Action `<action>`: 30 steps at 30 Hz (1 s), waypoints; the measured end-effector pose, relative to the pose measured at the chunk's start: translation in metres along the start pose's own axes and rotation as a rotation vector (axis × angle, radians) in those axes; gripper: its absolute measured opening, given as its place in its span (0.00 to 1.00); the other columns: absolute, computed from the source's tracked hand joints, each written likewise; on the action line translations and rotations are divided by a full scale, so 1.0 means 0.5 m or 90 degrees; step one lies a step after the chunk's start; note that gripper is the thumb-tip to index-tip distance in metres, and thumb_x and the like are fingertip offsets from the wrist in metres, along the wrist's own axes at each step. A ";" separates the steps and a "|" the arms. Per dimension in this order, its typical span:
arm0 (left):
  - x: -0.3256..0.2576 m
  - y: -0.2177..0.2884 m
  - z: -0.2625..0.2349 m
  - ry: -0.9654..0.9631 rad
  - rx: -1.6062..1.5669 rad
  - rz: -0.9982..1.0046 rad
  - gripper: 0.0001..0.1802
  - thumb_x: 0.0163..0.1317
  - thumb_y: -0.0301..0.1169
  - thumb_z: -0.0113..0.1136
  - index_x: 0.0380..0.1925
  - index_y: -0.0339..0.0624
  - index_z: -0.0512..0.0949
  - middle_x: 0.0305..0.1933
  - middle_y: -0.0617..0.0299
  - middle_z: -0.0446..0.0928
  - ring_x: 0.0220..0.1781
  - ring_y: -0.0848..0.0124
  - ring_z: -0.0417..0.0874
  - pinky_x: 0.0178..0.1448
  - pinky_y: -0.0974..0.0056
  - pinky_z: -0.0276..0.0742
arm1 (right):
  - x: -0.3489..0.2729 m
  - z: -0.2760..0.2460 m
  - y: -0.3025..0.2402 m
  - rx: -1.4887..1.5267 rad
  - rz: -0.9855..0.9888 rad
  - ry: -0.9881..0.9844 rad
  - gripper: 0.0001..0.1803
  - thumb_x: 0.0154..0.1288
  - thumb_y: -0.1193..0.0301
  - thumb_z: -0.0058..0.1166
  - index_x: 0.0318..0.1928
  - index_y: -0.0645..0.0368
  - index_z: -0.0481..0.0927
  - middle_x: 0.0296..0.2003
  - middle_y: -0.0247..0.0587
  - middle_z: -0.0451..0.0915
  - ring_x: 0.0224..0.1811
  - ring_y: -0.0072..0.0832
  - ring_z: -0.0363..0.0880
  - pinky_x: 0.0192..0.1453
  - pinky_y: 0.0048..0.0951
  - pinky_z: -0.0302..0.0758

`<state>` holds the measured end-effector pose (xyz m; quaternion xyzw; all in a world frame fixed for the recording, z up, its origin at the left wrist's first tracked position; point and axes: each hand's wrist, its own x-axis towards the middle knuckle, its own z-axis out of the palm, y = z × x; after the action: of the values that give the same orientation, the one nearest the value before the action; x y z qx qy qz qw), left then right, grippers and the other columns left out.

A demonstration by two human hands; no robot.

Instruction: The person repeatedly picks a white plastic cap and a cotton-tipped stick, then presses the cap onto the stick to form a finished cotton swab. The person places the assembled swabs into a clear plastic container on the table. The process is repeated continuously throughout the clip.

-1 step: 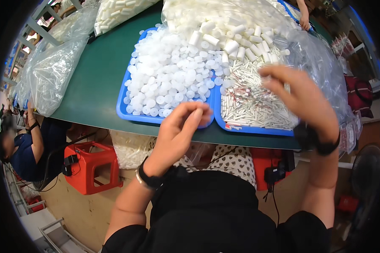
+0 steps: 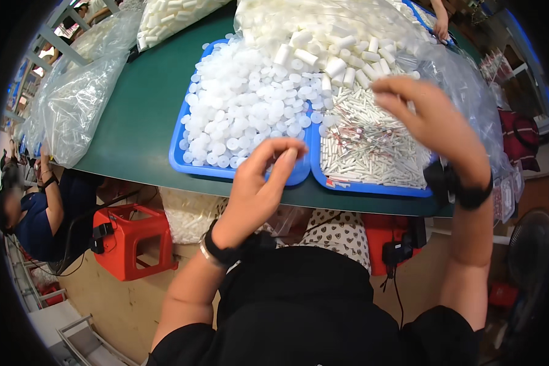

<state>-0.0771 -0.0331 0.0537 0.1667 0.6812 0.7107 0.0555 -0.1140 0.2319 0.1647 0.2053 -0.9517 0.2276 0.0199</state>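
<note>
My left hand (image 2: 256,189) is held over the near edge of the left blue tray (image 2: 178,161), with thumb and forefinger drawn together. Whatever it pinches is too small to make out. That tray is heaped with translucent white plastic discs (image 2: 250,104). Above the right blue tray (image 2: 378,190) hovers my right hand (image 2: 430,119), a little blurred, its fingertips bent close to the thumb. I cannot make out anything between them. Beneath it lie many thin white sticks (image 2: 372,165), with reddish and silvery wire-like pieces (image 2: 354,131) among them.
Thick white cylinders (image 2: 341,55) spill from a clear plastic bag (image 2: 445,79) behind the trays. More clear bags (image 2: 79,104) stand on the green table (image 2: 134,134) at the left. Red stools (image 2: 131,244) are below. Another person's hand (image 2: 441,27) is at far right; a seated person (image 2: 43,210) is at left.
My right hand has risen slightly, and its fingertips are closer to the thumb. My left hand has shifted up a little. The trays look the same.
</note>
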 end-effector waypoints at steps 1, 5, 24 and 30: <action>0.018 -0.012 0.003 0.021 0.096 0.076 0.09 0.72 0.27 0.52 0.46 0.35 0.78 0.47 0.57 0.81 0.47 0.68 0.80 0.55 0.65 0.74 | 0.040 0.000 0.026 -0.022 -0.031 0.002 0.17 0.70 0.63 0.52 0.46 0.66 0.80 0.40 0.56 0.81 0.43 0.50 0.81 0.48 0.41 0.76; 0.055 -0.065 0.020 0.094 0.360 0.269 0.07 0.65 0.23 0.58 0.42 0.37 0.80 0.43 0.55 0.81 0.48 0.60 0.78 0.53 0.61 0.73 | 0.211 0.063 0.108 -0.220 -0.051 -0.007 0.22 0.72 0.60 0.51 0.52 0.68 0.78 0.49 0.57 0.80 0.55 0.45 0.78 0.61 0.38 0.71; 0.061 -0.080 0.025 0.094 0.426 0.238 0.15 0.60 0.25 0.63 0.47 0.39 0.77 0.48 0.55 0.79 0.51 0.56 0.76 0.56 0.57 0.70 | 0.309 0.055 0.110 0.732 -0.069 0.494 0.12 0.75 0.68 0.46 0.45 0.62 0.80 0.40 0.38 0.81 0.43 0.25 0.78 0.50 0.26 0.71; 0.065 -0.071 0.029 0.130 0.437 0.199 0.22 0.59 0.25 0.63 0.55 0.42 0.76 0.66 0.45 0.65 0.63 0.49 0.66 0.63 0.51 0.66 | 0.233 0.074 0.069 0.617 -0.033 0.502 0.23 0.75 0.56 0.47 0.54 0.63 0.79 0.53 0.40 0.79 0.53 0.27 0.79 0.53 0.27 0.73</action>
<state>-0.1081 -0.0072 0.0243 0.2057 0.8477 0.4544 -0.1808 -0.2322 0.1991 0.1325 0.1145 -0.6557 0.6918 0.2800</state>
